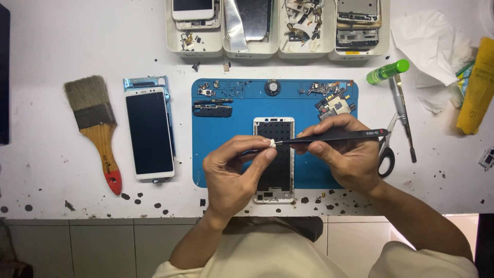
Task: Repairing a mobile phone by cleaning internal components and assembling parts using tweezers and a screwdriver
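Note:
My left hand (231, 172) pinches a small white wad (271, 144) between thumb and forefinger, with a thin dark rod showing behind the fingers. My right hand (347, 152) grips black tweezers (334, 136) whose tip touches the wad. Both hands hover over a white phone frame (274, 126) with a dark inside, lying upright on a blue work mat (226, 149). Small phone parts (333, 103) and a dark strip part (212, 108) lie on the mat's far side.
A white phone (150, 133) lies left of the mat, beside a wooden paintbrush (95, 128). Several white trays (278, 25) of phone parts line the back. Scissors (387, 154), a screwdriver (402, 110), a green bottle (388, 71), a tissue (429, 46) and a yellow packet (478, 87) sit on the right.

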